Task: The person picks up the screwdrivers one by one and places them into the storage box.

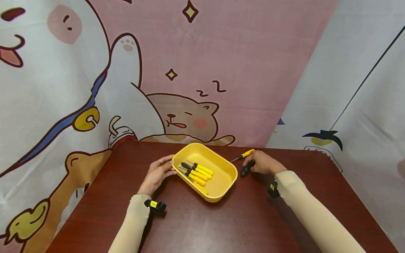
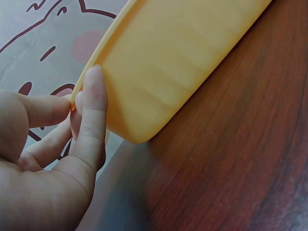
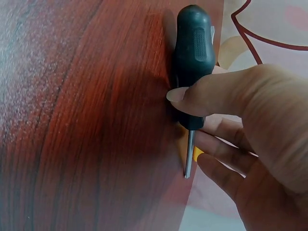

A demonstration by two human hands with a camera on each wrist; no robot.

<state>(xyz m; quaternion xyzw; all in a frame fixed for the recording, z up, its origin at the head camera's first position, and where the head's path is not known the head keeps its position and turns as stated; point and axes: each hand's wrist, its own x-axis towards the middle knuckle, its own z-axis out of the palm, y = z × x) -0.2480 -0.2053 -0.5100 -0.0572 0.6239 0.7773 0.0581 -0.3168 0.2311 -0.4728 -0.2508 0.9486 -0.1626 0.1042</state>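
A yellow plastic tray [image 1: 221, 168] stands on the table, its corner pinched at the rim by my left hand [image 1: 157, 174], thumb on one side and fingers on the other in the left wrist view. Several yellow-and-black screwdrivers [image 1: 197, 172] lie inside the tray toward its left side. To the right of the tray, my right hand [image 1: 264, 162] grips a black-handled screwdriver [image 3: 195, 48]; its short metal shaft shows below the handle in the right wrist view. Just beyond that hand lies another screwdriver with a yellow handle [image 1: 248, 153], partly hidden by the fingers in the right wrist view.
The dark red-brown wooden table [image 1: 202, 228] reaches back to a cartoon-printed cloth [image 1: 246, 70] hanging behind it. More cloth hangs along the right side. A small black device is strapped at each wrist.
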